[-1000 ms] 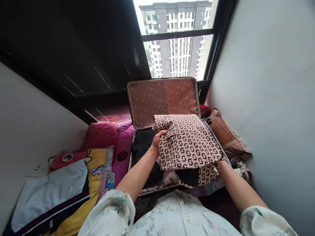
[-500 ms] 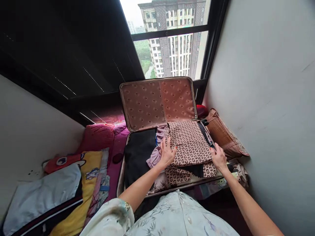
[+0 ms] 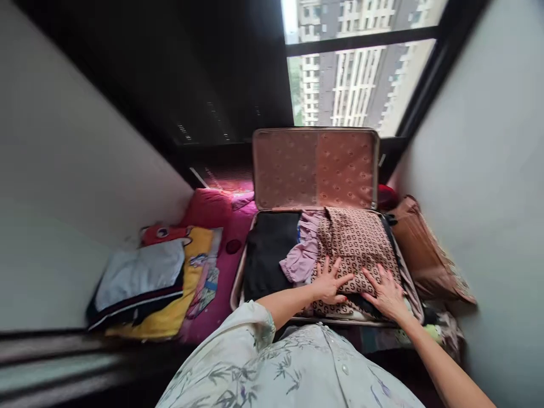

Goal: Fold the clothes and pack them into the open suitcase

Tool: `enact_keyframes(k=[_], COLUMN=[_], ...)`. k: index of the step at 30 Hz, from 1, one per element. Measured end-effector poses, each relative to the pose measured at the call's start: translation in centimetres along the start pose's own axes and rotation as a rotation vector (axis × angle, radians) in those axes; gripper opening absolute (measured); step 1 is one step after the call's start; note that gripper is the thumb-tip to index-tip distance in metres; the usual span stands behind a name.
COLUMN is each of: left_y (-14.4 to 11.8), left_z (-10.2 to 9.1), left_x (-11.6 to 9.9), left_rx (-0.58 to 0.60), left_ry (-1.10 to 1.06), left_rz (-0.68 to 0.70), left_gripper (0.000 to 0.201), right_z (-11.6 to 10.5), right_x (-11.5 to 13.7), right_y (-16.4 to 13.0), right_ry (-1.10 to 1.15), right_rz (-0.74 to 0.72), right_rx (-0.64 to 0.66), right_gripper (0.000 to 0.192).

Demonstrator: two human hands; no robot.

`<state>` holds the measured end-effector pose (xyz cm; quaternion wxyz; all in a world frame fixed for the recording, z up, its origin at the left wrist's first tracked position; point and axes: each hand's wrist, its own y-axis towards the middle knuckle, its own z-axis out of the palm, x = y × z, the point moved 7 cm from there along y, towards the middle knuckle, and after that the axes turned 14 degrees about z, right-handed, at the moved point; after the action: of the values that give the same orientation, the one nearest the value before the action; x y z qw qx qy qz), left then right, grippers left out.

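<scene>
An open suitcase (image 3: 236, 283) with a pink-brown patterned lining lies before me, its lid (image 3: 285, 170) leaning up against the window side. Folded beige clothing with a dark repeating print (image 3: 361, 241) fills its right half. On the front part of that garment lies my left hand (image 3: 331, 281), fingers spread. My right hand (image 3: 386, 292) rests flat near the garment's front right corner, fingers also spread. Between the print garment and a folded black garment (image 3: 270, 249) on the left sits a crumpled mauve garment (image 3: 302, 258) with gathered edges.
To the left, a stack of folded clothes holds a pale grey garment (image 3: 142, 272) and a yellow one (image 3: 198, 289). A brown bag-like bundle (image 3: 425, 255) stands against the right wall. Behind the suitcase is a window (image 3: 361, 85); pink bedding (image 3: 210, 207) lies at the back left.
My right hand has moved from the garment's right edge onto its front, fingers now flat. My left hand has shifted toward its front edge. The camera view has turned left.
</scene>
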<state>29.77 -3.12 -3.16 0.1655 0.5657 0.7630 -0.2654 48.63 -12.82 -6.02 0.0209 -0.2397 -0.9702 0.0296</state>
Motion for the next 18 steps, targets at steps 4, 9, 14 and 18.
enact_keyframes(k=[4,9,14,18], left_y=[-3.7,-9.7,-23.8,-40.7], left_z=[0.5,-0.6,-5.6,-4.7], left_x=[-1.6,-0.9,6.7,15.4], left_rx=[-0.047,-0.334,-1.003,-1.760], left_ry=[-0.016,-0.175,-0.475,-0.906], left_rz=[0.065,0.116,-0.086,-0.663], left_gripper=[0.088,0.047,0.017,0.010], right_z=[-0.7,-6.0,-7.7,-3.9], right_x=[-0.4,5.2,15.2,17.4], right_y=[-1.2,2.2,0.9,-1.8], right_ry=[-0.023,0.148,0.215,0.167], right_rz=[-0.097,-0.202,-0.191,-0.289], right_rx=[-0.054,-0.208,-0.284,-0.227], right_gripper=[0.071,0.084,0.074,0.079])
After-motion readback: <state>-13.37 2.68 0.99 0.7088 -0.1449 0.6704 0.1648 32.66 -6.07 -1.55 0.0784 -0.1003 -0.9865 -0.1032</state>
